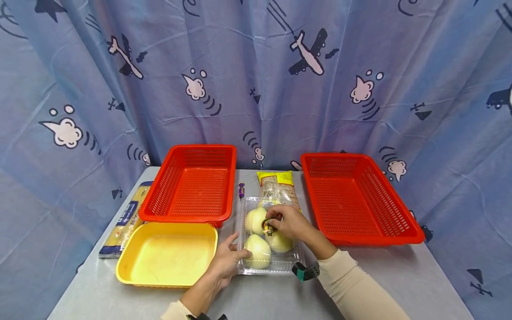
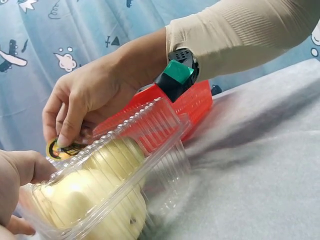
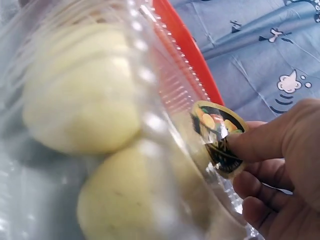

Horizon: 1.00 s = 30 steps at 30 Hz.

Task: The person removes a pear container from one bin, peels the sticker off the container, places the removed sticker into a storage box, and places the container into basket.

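Note:
A clear plastic clamshell box (image 1: 288, 266) with three pale yellow-green round fruits (image 1: 258, 251) inside sits at the table's middle. My right hand (image 1: 294, 222) is over its lid and pinches a black-and-gold sticker (image 3: 220, 137) with printed fruit between thumb and forefinger. The sticker bends up at the lid's surface. At the box's left side, my left hand (image 1: 228, 260) rests with its thumb over the lid and a forefinger stretched out along the side. In the left wrist view the left hand (image 2: 20, 175) is partly cut off by the frame.
Red baskets stand left (image 1: 233, 191) and right (image 1: 400, 213). A yellow tray (image 1: 168, 258) is at front left, beside a long blue-and-yellow packet (image 1: 128, 213). Behind the box lie a yellow-topped bag (image 1: 276, 182) and a small purple-wrapped candy (image 1: 241, 190). A patterned curtain (image 1: 256, 89) hangs behind.

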Each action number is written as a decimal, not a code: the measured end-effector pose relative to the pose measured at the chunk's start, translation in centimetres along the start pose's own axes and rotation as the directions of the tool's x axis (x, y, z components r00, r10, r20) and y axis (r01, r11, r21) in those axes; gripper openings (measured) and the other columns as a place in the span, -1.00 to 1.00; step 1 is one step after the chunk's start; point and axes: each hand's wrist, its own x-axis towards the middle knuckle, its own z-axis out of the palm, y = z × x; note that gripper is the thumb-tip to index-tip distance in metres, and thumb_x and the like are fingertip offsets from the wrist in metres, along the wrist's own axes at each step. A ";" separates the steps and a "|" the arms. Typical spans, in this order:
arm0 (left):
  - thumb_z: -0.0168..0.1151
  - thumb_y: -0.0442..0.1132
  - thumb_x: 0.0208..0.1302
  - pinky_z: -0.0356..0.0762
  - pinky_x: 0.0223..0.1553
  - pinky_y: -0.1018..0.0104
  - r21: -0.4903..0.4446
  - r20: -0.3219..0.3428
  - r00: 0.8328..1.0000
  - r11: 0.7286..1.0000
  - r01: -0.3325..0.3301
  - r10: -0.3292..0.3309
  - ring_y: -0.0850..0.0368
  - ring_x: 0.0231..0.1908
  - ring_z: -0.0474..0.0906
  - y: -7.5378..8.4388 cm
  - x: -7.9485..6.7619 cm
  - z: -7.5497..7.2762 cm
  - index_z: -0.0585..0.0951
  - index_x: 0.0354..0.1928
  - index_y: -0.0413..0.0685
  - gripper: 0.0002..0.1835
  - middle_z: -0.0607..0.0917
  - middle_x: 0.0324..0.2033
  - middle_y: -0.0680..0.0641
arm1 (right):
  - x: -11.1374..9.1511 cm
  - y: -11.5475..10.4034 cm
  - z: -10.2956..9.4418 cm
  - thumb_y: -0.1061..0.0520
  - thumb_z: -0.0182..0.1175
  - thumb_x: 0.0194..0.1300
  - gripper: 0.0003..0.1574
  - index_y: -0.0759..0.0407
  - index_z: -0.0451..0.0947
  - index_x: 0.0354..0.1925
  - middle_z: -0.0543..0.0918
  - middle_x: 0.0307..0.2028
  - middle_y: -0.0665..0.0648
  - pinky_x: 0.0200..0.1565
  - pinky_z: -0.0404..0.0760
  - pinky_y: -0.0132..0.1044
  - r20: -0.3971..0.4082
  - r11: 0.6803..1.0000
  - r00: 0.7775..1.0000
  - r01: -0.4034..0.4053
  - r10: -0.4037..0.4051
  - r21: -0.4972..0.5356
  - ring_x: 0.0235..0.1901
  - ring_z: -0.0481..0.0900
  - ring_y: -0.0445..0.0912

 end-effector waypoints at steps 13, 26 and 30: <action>0.22 -0.55 0.02 0.61 -0.20 0.05 -0.018 0.003 1.000 1.000 0.000 0.000 -0.10 -0.17 0.48 -0.2 0.1 0.0 -0.03 0.45 -0.36 -0.05 0.35 0.01 -0.39 | -1.1 1.0 -0.7 0.46 0.27 0.14 -0.78 0.47 0.61 -0.18 0.64 -0.37 0.25 -0.48 0.56 -0.34 -0.047 0.896 0.998 -0.024 0.050 0.444 -0.52 0.54 -0.08; 0.25 -0.51 0.00 0.59 -0.21 0.03 0.021 -0.017 1.000 1.000 0.011 -0.011 -0.12 -0.11 0.39 0.2 -0.1 -0.1 0.03 0.46 -0.33 -0.05 0.31 0.02 -0.39 | -2.2 0.6 -0.4 0.47 0.25 0.17 -0.72 0.63 0.50 -0.13 0.60 -0.41 0.21 -0.45 0.60 -0.33 -0.088 0.693 0.973 -0.088 0.215 0.715 -0.52 0.56 -0.11; 0.30 -0.49 0.00 0.60 -0.29 0.10 0.069 -0.027 1.000 0.998 -0.011 0.012 -0.13 -0.12 0.41 0.7 -0.3 -0.1 0.06 0.45 -0.32 -0.05 0.32 0.05 -0.42 | -2.5 0.4 -0.2 0.48 0.26 0.16 -0.69 0.66 0.48 -0.13 0.60 -0.42 0.19 -0.43 0.62 -0.30 -0.097 0.641 0.961 -0.096 0.258 0.761 -0.51 0.58 -0.08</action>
